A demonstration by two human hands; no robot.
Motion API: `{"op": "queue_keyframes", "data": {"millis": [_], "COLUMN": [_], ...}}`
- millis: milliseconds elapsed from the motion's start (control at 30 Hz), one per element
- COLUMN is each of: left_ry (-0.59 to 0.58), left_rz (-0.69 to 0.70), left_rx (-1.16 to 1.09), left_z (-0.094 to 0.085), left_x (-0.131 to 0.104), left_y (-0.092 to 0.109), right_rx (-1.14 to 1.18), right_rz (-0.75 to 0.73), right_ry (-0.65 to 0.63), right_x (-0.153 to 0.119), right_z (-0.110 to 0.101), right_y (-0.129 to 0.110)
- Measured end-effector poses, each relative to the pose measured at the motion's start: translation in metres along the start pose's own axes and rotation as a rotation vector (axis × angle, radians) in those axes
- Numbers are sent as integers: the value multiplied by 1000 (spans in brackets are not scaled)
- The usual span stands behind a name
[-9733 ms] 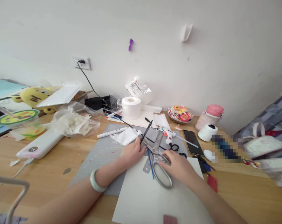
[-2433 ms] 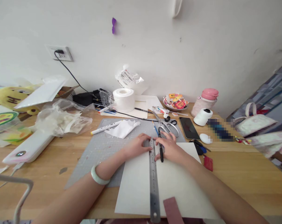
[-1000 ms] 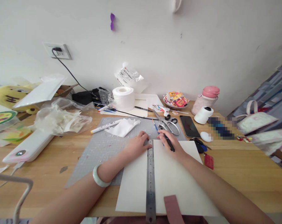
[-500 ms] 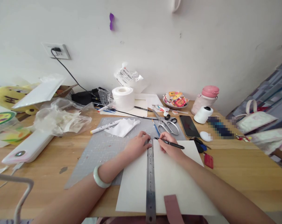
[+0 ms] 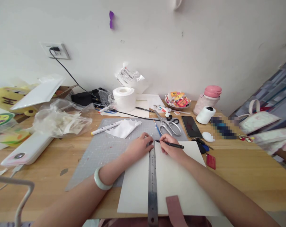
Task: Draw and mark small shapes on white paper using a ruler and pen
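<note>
A metal ruler (image 5: 152, 179) lies lengthwise over a large sheet of white paper (image 5: 181, 176). Near the ruler's far end, my left hand (image 5: 140, 146) rests with bent fingers, pressing on it. My right hand (image 5: 171, 147) pinches a black pen (image 5: 173, 144), its tip pointing left beside the ruler's right edge at the top of the paper. Beneath the sheet's left part is a grey cutting mat (image 5: 95, 157). A pink strap (image 5: 175, 208) lies across the paper's near edge.
Beyond my hands are scissors (image 5: 168, 126), a white cloth piece (image 5: 124, 128), a marker (image 5: 106, 127) and a white roll (image 5: 124, 98). To the right sit a phone (image 5: 191, 126), a thread spool (image 5: 205, 115) and a pink bottle (image 5: 208, 97). Plastic bags (image 5: 62, 119) lie left.
The pen tip and my right hand have shifted slightly left, nearer the ruler's edge. My left hand stays on the ruler. The view has moved a little.
</note>
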State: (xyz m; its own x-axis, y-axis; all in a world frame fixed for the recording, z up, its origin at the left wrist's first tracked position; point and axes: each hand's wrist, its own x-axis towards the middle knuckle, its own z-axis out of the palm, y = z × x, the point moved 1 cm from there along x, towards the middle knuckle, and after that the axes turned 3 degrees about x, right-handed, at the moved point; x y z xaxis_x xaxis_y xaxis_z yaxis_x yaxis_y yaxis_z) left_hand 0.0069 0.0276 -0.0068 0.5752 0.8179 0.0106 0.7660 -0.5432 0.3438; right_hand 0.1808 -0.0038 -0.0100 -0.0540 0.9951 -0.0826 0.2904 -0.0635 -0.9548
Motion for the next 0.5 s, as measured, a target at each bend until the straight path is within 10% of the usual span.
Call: {"op": "queue_keyframes", "data": {"millis": [500], "left_ry": [-3], "left_rz": [1], "left_rx": [35], "left_z": [-1], "left_x": [-1], "left_y": [4], "right_rx": [-20], "right_rz": [-7], "right_ry": [-22], "right_x": [1], "right_z": [0], "right_y": [2]}}
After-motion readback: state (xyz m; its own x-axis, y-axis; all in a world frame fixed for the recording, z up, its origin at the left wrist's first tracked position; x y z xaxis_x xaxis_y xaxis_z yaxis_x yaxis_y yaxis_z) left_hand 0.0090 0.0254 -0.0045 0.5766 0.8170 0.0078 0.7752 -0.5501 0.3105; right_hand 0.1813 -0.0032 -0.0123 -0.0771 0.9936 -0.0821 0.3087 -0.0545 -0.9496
